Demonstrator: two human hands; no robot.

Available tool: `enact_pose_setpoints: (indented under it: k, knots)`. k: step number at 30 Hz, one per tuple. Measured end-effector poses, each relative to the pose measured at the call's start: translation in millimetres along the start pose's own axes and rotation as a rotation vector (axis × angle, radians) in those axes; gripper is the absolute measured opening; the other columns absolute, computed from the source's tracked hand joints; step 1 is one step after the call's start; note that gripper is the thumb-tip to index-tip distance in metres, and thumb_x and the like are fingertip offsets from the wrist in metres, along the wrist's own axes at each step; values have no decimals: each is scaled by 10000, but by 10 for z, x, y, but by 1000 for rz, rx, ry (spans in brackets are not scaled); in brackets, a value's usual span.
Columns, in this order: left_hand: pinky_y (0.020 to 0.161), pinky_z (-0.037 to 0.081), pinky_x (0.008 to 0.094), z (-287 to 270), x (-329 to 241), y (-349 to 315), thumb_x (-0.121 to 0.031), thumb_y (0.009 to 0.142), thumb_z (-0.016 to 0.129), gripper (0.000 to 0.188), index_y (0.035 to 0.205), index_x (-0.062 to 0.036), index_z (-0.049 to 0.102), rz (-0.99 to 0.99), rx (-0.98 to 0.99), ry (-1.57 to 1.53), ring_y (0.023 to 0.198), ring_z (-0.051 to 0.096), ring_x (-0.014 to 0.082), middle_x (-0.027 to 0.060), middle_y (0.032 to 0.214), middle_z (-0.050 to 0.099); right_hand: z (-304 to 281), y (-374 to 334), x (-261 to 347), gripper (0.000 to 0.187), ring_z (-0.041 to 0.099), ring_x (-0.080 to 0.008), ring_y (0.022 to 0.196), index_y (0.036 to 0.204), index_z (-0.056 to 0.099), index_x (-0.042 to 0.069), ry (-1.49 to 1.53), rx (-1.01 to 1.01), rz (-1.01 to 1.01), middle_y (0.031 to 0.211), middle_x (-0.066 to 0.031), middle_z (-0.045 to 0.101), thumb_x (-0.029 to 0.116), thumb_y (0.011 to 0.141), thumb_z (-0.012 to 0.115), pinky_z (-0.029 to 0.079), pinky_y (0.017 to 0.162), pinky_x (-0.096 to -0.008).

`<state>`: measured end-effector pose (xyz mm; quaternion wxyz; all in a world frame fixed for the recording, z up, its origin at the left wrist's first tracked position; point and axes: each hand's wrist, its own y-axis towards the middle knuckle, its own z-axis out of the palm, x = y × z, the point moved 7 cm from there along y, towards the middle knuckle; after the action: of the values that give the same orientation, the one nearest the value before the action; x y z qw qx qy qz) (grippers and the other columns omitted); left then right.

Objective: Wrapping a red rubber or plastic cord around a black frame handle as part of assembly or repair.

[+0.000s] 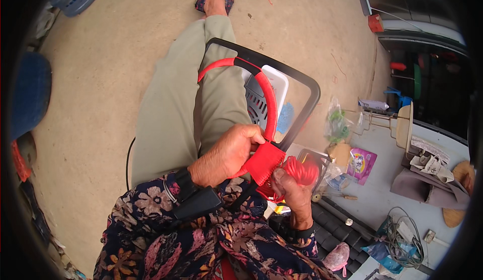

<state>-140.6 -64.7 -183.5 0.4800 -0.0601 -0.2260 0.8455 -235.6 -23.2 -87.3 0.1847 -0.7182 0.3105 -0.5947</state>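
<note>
A red ring with black sections (270, 99), looking like a steering wheel cover, arcs over my legs. Its near part spreads into a flat red flap with stitched edges (266, 162). My left hand (226, 152) is closed on the ring beside the flap, thumb on top. At the flap's right edge, my right hand (294, 192) pinches with thumb and fingers. A loose bundle of glossy red cord (304, 170) lies against that hand. The far left side of the ring is hidden.
A black rounded frame (313, 91) surrounds the ring, with a white slotted plastic piece (275, 81) below. To the right, a grey surface bears a purple packet (361, 165), a grey folded cloth (427, 187) and a coiled cable (402, 240). A blue barrel (31, 94) stands left.
</note>
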Motion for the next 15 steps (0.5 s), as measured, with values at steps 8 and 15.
enact_pose_setpoints:
  k: [8, 15]
  knots:
    - [847, 438, 378, -27, 27, 3, -77, 726, 556, 125, 848, -51, 549, 2, -20, -27, 834, 541, 217, 57, 871, 578, -8, 4, -51, 146, 415, -70, 462, 767, 571, 27, -26, 16, -44, 560, 22, 488, 137, 841, 633, 305, 440, -239]
    - [811, 443, 356, -39, 48, 5, -85, 749, 560, 72, 810, -52, 542, 35, -21, -51, 811, 539, 205, 62, 858, 579, -113, 132, 34, 216, 441, -59, 482, 887, 584, 12, 114, -114, -224, 635, 15, 525, 213, 866, 660, 331, 432, -209]
